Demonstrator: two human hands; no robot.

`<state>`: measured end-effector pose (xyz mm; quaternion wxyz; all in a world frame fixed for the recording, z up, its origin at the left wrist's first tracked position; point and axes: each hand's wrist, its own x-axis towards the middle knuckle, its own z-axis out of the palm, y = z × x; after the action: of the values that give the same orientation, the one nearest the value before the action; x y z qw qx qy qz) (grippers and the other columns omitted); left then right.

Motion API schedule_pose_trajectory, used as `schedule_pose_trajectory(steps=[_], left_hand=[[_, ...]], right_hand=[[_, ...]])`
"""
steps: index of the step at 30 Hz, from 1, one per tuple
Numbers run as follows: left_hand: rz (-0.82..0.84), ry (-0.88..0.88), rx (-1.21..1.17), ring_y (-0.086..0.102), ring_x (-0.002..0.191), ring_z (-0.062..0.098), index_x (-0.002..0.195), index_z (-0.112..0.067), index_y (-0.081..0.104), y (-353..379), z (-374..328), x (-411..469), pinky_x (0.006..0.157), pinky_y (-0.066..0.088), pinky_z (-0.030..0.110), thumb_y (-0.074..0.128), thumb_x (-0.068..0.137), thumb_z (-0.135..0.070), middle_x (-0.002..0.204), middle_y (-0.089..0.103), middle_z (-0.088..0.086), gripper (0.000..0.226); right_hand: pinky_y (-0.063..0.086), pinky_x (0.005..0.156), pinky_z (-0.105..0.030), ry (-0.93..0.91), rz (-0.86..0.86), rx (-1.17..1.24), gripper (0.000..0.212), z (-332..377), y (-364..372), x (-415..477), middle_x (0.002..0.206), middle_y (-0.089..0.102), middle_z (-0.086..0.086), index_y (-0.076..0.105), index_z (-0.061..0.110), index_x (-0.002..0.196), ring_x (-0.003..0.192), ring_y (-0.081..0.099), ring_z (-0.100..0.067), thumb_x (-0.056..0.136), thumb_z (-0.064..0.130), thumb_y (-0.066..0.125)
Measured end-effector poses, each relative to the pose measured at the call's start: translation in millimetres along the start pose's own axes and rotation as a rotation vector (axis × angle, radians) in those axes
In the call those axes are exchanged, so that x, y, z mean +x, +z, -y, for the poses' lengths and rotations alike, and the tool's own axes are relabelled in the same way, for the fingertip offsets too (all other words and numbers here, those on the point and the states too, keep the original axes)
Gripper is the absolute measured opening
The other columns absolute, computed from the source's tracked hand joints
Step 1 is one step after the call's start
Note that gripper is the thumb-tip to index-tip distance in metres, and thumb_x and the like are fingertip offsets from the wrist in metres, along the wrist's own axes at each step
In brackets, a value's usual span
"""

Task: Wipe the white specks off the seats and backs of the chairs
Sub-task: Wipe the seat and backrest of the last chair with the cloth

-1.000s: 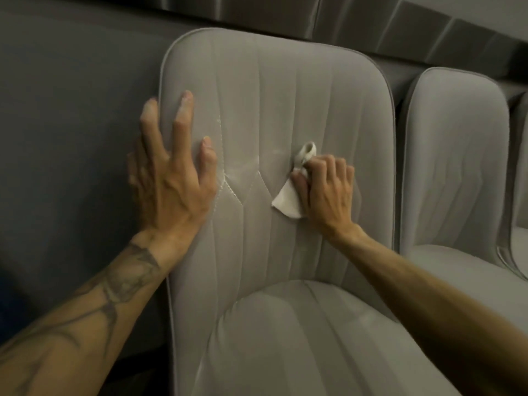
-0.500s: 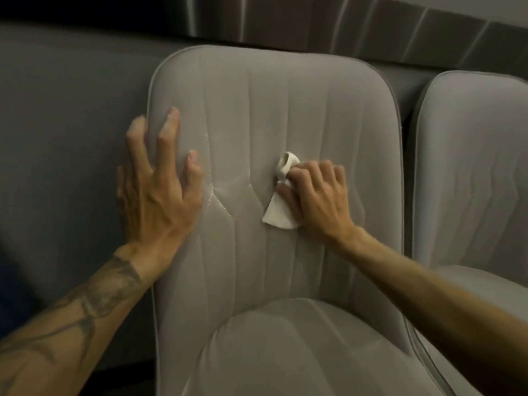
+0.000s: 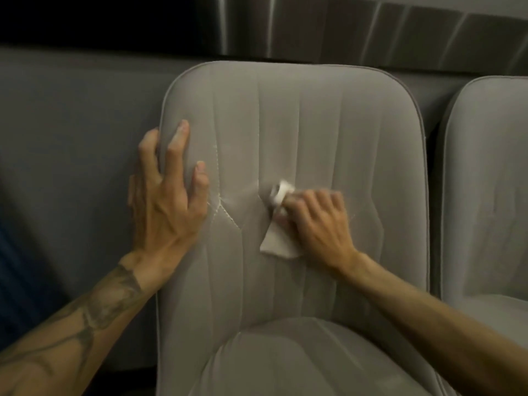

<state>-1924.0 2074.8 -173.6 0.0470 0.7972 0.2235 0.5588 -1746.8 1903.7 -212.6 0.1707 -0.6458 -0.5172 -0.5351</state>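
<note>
A grey padded chair back (image 3: 328, 132) with vertical stitched seams fills the middle of the head view, its seat (image 3: 300, 358) below. My right hand (image 3: 317, 221) grips a crumpled white cloth (image 3: 278, 221) and presses it against the middle of the back, beside a pale smear on a seam. My left hand (image 3: 165, 201) lies flat against the back's left edge, fingers spread, two of them wrapping the rim. White stitching (image 3: 225, 215) shows next to the left hand.
A second grey chair (image 3: 485, 195) stands close on the right. Behind the chairs runs a dark grey wall (image 3: 71, 138) topped by a shiny metal strip (image 3: 371, 30). Something dark blue (image 3: 11, 267) sits at the far left edge.
My right hand has slid the cloth slightly down and left across the chair back. My left hand keeps its place on the left edge. The view has shifted, so the chair sits lower and further right.
</note>
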Motion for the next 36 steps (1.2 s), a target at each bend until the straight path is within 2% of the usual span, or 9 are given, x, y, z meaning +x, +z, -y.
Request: schedule_pose_trajectory(steps=[3, 6, 10, 13, 19, 22, 26, 29, 36], left_hand=[[-0.019, 0.031, -0.028, 0.052, 0.112, 0.036, 0.155, -0.023, 0.037, 2.9, 2.0, -1.2, 0.084, 0.050, 0.054, 0.038, 0.107, -0.041, 0.148, 0.039, 0.020, 0.051], [-0.035, 0.047, -0.050, 0.051, 0.113, 0.035, 0.154, -0.024, 0.037, 5.4, 7.4, 0.2, 0.084, 0.051, 0.055, 0.038, 0.108, -0.040, 0.147, 0.039, 0.020, 0.049], [-0.044, 0.067, -0.067, 0.051, 0.109, 0.033, 0.155, -0.025, 0.036, 6.6, 9.4, -1.2, 0.080, 0.051, 0.050, 0.035, 0.109, -0.042, 0.147, 0.039, 0.019, 0.049], [-0.025, 0.066, -0.072, 0.052, 0.109, 0.033, 0.155, -0.025, 0.036, 6.7, 8.2, -1.4, 0.080, 0.053, 0.052, 0.033, 0.109, -0.042, 0.148, 0.038, 0.018, 0.049], [-0.015, 0.043, -0.111, 0.056, 0.107, 0.035, 0.155, -0.028, 0.035, 5.8, 10.6, 1.9, 0.077, 0.056, 0.054, 0.031, 0.109, -0.043, 0.150, 0.037, 0.017, 0.049], [-0.020, 0.047, -0.118, 0.056, 0.110, 0.036, 0.155, -0.027, 0.037, 5.5, 9.5, -0.9, 0.080, 0.054, 0.052, 0.032, 0.109, -0.042, 0.150, 0.037, 0.018, 0.049], [-0.026, 0.047, -0.125, 0.056, 0.112, 0.036, 0.155, -0.026, 0.037, 6.0, 9.7, -0.4, 0.082, 0.054, 0.051, 0.033, 0.109, -0.041, 0.151, 0.037, 0.017, 0.048], [-0.040, 0.060, -0.112, 0.056, 0.109, 0.034, 0.155, -0.025, 0.037, 5.8, 8.7, -0.8, 0.079, 0.053, 0.046, 0.033, 0.109, -0.040, 0.150, 0.038, 0.018, 0.048], [-0.062, 0.063, -0.109, 0.055, 0.111, 0.033, 0.155, -0.026, 0.038, 9.0, 13.1, 0.4, 0.083, 0.051, 0.047, 0.031, 0.111, -0.042, 0.150, 0.038, 0.017, 0.048]], right_hand=[[0.038, 0.078, -0.043, 0.254, -0.212, -0.141, 0.039, -41.3, -4.3, 79.3, 0.101, 0.061, -0.020, 0.063, 0.005, 0.104, 0.088, 0.057, -0.036, 0.104, 0.039, 0.044], [0.038, 0.082, -0.044, 0.397, -0.234, -0.171, 0.045, -58.0, -8.8, 154.3, 0.113, 0.059, -0.014, 0.059, 0.010, 0.109, 0.098, 0.054, -0.033, 0.103, 0.048, 0.035], [0.043, 0.077, -0.046, 0.283, -0.212, -0.035, 0.033, 5.1, 7.9, 97.9, 0.100, 0.061, -0.016, 0.065, 0.009, 0.101, 0.088, 0.056, -0.034, 0.104, 0.037, 0.048], [0.042, 0.072, -0.043, 0.070, -0.134, -0.003, 0.028, 26.1, 9.6, 50.4, 0.092, 0.063, -0.013, 0.069, 0.009, 0.093, 0.079, 0.056, -0.032, 0.101, 0.034, 0.060], [0.044, 0.074, -0.046, 0.370, -0.336, -0.109, 0.034, -13.4, 18.3, 138.1, 0.100, 0.061, -0.011, 0.062, 0.012, 0.100, 0.086, 0.055, -0.031, 0.103, 0.043, 0.049], [0.040, 0.072, -0.043, 0.243, -0.305, 0.021, 0.026, 15.3, 28.4, 78.7, 0.092, 0.056, -0.013, 0.060, 0.012, 0.099, 0.081, 0.051, -0.031, 0.103, 0.037, 0.052], [0.039, 0.070, -0.039, -0.031, -0.038, 0.127, 0.018, 65.5, 38.7, -52.0, 0.093, 0.062, -0.008, 0.056, 0.016, 0.102, 0.077, 0.053, -0.028, 0.102, 0.034, 0.057], [0.039, 0.072, -0.038, -0.070, -0.037, 0.083, 0.020, 62.0, 36.3, -55.7, 0.095, 0.066, -0.006, 0.056, 0.017, 0.104, 0.080, 0.053, -0.027, 0.104, 0.036, 0.052], [0.040, 0.070, -0.042, 0.389, -0.407, -0.066, 0.030, 31.9, 35.0, 87.2, 0.091, 0.059, -0.010, 0.063, 0.011, 0.095, 0.080, 0.052, -0.030, 0.102, 0.039, 0.053]])
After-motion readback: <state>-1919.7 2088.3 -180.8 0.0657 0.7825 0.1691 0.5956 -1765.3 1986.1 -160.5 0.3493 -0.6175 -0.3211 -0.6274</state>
